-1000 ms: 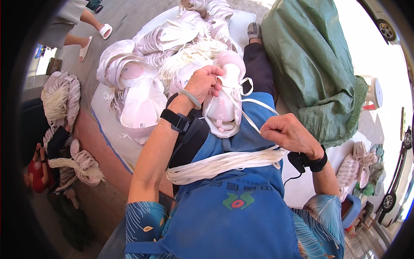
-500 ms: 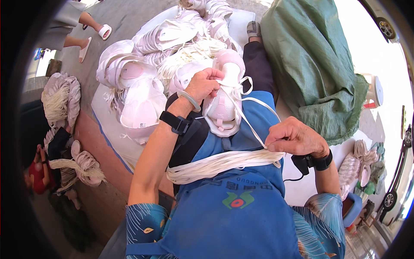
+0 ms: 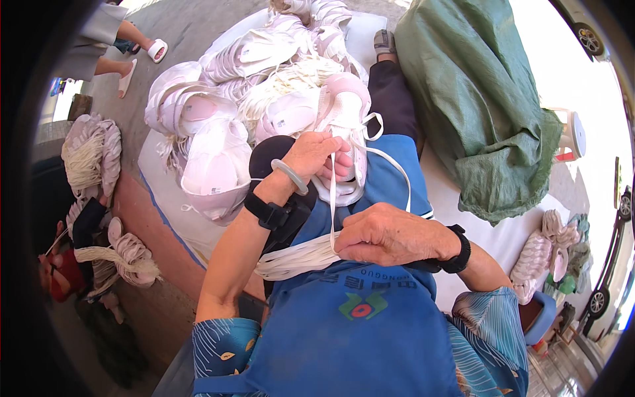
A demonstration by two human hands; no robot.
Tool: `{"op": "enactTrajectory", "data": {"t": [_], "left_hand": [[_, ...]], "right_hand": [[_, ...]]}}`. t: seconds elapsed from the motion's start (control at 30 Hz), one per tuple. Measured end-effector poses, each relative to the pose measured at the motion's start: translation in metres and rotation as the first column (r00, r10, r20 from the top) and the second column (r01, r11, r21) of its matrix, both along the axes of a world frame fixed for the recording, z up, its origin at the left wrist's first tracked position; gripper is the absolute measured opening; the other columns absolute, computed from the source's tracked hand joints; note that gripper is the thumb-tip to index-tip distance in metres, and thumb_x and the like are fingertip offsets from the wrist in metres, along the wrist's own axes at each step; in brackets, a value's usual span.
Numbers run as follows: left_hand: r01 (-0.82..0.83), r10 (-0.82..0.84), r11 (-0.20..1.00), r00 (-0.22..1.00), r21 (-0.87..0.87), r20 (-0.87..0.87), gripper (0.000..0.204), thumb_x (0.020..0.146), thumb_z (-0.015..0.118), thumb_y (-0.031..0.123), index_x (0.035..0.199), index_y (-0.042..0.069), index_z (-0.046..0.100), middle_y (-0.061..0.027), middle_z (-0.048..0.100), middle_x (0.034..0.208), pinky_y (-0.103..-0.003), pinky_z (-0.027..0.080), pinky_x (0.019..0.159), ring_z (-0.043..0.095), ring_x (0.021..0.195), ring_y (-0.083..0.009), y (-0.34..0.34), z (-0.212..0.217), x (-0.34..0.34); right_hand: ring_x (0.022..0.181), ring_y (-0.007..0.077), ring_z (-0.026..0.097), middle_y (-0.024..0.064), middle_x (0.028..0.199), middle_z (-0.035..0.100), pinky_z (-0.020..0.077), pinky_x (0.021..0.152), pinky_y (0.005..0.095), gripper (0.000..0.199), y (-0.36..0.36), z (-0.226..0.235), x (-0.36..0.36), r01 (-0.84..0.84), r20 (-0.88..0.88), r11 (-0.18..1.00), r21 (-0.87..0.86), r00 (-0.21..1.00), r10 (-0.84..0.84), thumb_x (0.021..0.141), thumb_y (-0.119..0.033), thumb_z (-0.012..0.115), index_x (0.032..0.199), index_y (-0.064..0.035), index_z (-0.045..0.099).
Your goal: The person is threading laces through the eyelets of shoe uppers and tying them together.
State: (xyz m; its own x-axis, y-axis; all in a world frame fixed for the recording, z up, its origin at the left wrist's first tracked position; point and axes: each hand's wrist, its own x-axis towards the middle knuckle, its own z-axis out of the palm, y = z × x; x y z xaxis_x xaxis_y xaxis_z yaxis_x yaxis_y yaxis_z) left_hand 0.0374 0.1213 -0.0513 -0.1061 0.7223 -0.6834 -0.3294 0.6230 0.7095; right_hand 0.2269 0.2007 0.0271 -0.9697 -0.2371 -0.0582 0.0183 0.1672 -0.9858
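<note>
On my lap lies a pale pink and white shoe upper, partly covered by my left hand. That hand is closed in a pinch on a white shoelace at the upper's side. The lace runs down, pulled straight, to my right hand, whose closed fingers grip it lower down over the apron. A second length of lace loops loosely from the upper across the blue cloth on my lap. Under my right hand a flat bundle of white laces lies across my waist.
Stacks of pink and white uppers are heaped on a pale sheet ahead and to the left, with loose laces among them. A large green sack stands at the right. People are nearby at the left.
My right hand has moved left and down, drawing a lace toward the middle of my lap. My left hand has shifted slightly lower on the upper. The other lace now hangs slack at the right.
</note>
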Motion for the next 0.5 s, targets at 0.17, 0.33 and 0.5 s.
{"op": "enactTrajectory", "data": {"t": [0.17,0.33,0.5], "left_hand": [[-0.18,0.159,0.981,0.96,0.073,0.231,0.028,0.096,0.052,0.024,0.107,-0.001,0.057,0.0016,0.052,0.069,-0.028,0.057,0.06,0.055,0.057,-0.0088,-0.017,-0.004,-0.013],[-0.11,0.107,0.994,0.986,0.017,0.129,0.024,0.096,0.053,0.025,0.103,0.003,0.059,0.0071,0.042,0.063,-0.019,0.037,0.04,0.036,0.047,-0.0021,-0.018,0.006,-0.014],[-0.099,0.097,0.994,0.995,-0.044,-0.036,0.026,0.097,0.051,0.027,0.099,0.003,0.06,0.0071,0.038,0.057,-0.018,0.024,0.032,0.028,0.041,-0.0016,-0.013,0.003,-0.01]], "right_hand": [[0.068,0.0305,0.06,0.0151,0.079,0.061,0.048,0.064,0.038,0.017,0.032,-0.025,-0.006,0.585,-0.028,0.719,0.375,0.782,-0.622,0.084,-0.018,0.063,0.086,-0.0012,0.067],[0.073,0.0348,0.062,0.0181,0.09,0.058,0.0495,0.066,0.0419,0.021,0.038,-0.068,-0.019,0.528,-0.215,0.503,0.684,0.805,-0.553,0.08,-0.014,0.062,0.096,-0.0002,0.063],[0.071,0.0368,0.062,0.0184,0.082,0.059,0.0489,0.063,0.0452,0.014,0.034,-0.081,-0.025,0.514,-0.228,0.503,0.695,0.821,-0.524,0.084,-0.014,0.057,0.088,-0.0009,0.062]]}}
